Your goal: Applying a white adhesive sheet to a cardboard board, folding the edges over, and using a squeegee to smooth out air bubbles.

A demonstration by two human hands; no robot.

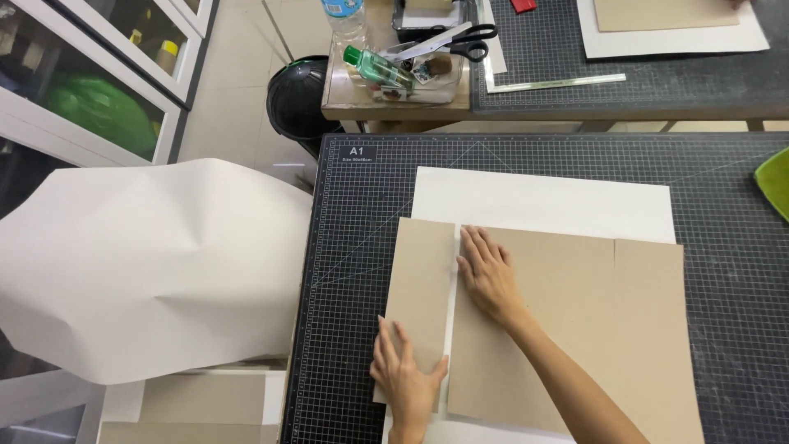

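Observation:
A white sheet (542,201) lies on a black gridded cutting mat (362,214). On the sheet lie a narrow brown board strip (423,279) at left and a wide brown board (567,329) beside it, with a thin white gap between them. A third brown board (653,329) joins the wide one at right. My left hand (407,374) presses flat on the strip's lower end. My right hand (486,275) lies flat on the wide board's upper left corner, fingertips at the gap. Neither hand grips anything.
A large curled white paper (140,263) hangs off the mat's left. Behind stands a second table with scissors (448,43), a green bottle (378,67), a clear bottle (343,16), a steel ruler (559,82) and another mat. A green object (774,182) sits at right.

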